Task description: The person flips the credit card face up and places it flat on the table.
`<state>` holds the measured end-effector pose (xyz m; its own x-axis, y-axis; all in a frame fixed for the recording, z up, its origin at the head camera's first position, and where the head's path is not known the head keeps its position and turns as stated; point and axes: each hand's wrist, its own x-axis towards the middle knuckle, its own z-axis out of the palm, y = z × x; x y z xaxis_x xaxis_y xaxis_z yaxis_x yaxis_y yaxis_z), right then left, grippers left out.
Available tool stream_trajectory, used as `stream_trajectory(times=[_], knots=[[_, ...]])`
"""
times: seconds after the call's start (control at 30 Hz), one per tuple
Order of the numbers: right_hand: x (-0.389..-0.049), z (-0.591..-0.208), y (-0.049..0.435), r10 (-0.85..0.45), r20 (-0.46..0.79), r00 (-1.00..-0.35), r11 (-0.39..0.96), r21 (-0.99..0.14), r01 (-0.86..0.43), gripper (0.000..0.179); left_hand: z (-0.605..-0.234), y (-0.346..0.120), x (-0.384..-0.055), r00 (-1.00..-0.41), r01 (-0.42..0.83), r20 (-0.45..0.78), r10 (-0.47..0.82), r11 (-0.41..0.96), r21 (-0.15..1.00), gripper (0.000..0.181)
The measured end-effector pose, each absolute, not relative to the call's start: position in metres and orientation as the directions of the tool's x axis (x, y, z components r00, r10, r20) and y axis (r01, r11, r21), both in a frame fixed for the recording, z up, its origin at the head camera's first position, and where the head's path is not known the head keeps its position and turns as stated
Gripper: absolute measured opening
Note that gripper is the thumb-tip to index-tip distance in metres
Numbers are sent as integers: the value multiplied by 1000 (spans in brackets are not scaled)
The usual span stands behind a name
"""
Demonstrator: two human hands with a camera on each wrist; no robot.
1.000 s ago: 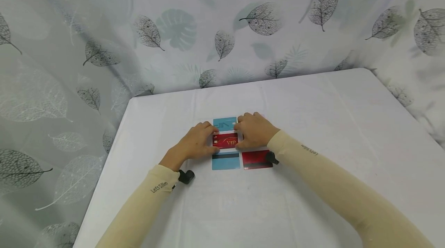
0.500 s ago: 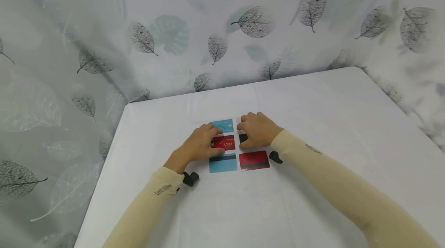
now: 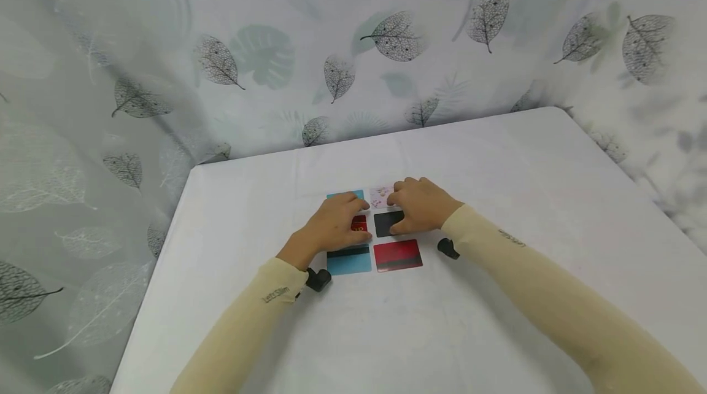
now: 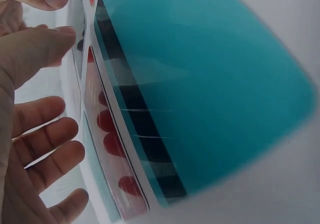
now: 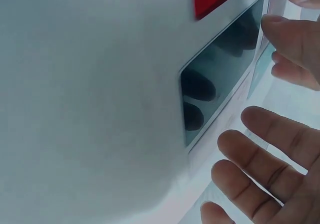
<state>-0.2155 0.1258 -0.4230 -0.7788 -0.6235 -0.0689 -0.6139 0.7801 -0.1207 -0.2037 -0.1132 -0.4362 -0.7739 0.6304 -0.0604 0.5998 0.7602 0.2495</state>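
Note:
Six flat cards lie in two columns of three on the white table. My left hand (image 3: 336,222) hovers over the left column, partly hiding a blue card (image 3: 333,195) and the red VIP card (image 3: 360,223). Nearest me in that column is a blue card with a black stripe (image 3: 349,262). Across the right column, my right hand (image 3: 422,205) overlaps a pink floral card (image 3: 380,197) and a dark card (image 3: 385,224); a red striped card (image 3: 397,255) sits below. Both wrist views show spread, bent fingers with nothing between them, reflected in the glossy cards.
The white-covered table (image 3: 386,332) extends around the cards on every side. A leaf-patterned curtain (image 3: 309,44) hangs behind it and along the left and right. Small black wrist cameras, such as the one at the left cuff (image 3: 318,280), sit close to the tabletop.
My left hand has shifted right, farther over the left column. The right hand has drawn right, uncovering the dark card and part of the floral one. The head view has shifted slightly.

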Motion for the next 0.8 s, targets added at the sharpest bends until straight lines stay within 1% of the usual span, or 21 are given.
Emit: stream_trajectory(times=[0.37, 0.6, 0.8], knots=[[-218, -424, 142, -602, -107, -791, 795, -169, -582, 51, -436, -102, -206, -753, 637, -31, 657, 741, 213, 57], [-218, -425, 144, -601, -133, -788, 795, -200, -573, 50, -436, -97, -207, -748, 642, -55, 661, 742, 195, 56], [-218, -426, 145, -591, -150, -792, 803, -196, -562, 48, -438, -91, -208, -746, 639, -77, 662, 743, 201, 53]])
